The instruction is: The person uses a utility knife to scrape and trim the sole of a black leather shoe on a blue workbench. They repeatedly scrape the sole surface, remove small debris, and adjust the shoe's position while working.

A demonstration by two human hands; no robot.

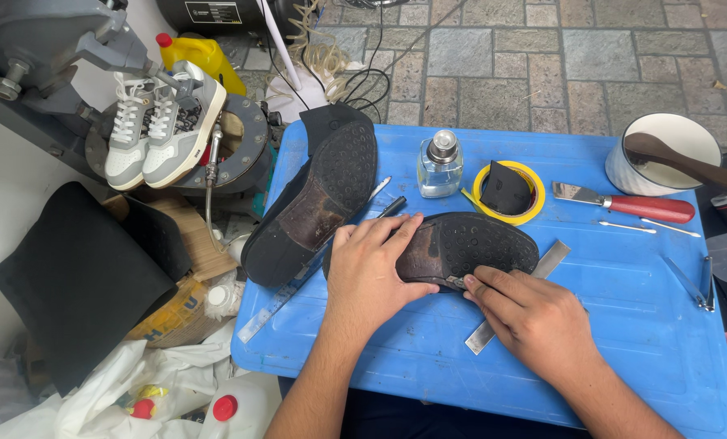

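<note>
A black shoe (473, 242) lies sole up on the blue plastic lid (624, 325) that serves as a work surface. My left hand (373, 272) presses flat on its heel end and holds it down. My right hand (526, 313) pinches a small metal tool (456, 282) against the near edge of the sole. A second black shoe (315, 199) lies sole up to the left, partly off the blue surface. A metal ruler (534, 280) lies under the shoe and my right hand.
On the blue surface stand a glass bottle (440, 167), a yellow tape roll (510, 192) holding a black piece, a red-handled scraper (632, 205) and a white bowl (664, 154). Grey-and-white sneakers (164, 130) sit on a machine at the left, above a black sheet (71, 276).
</note>
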